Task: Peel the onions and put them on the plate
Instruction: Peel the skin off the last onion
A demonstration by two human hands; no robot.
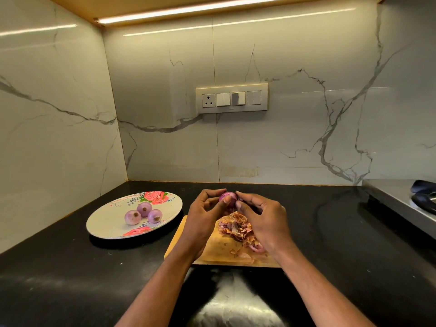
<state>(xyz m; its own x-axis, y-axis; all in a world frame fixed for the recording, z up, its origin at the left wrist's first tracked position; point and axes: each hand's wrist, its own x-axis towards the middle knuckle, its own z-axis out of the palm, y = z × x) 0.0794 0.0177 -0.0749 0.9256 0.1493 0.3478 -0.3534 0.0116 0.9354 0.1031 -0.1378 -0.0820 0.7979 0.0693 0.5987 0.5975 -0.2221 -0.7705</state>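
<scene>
A small purple onion is held above the far end of a wooden cutting board. My left hand grips it from the left with thumb and fingers. My right hand pinches at its right side with the fingertips. A pile of dry onion skins lies on the board under my hands. To the left, a flowered plate carries three peeled onions close together.
The black countertop runs to marble walls at the back and left. A switch panel is on the back wall. A steel stove edge with dark objects sits at the far right.
</scene>
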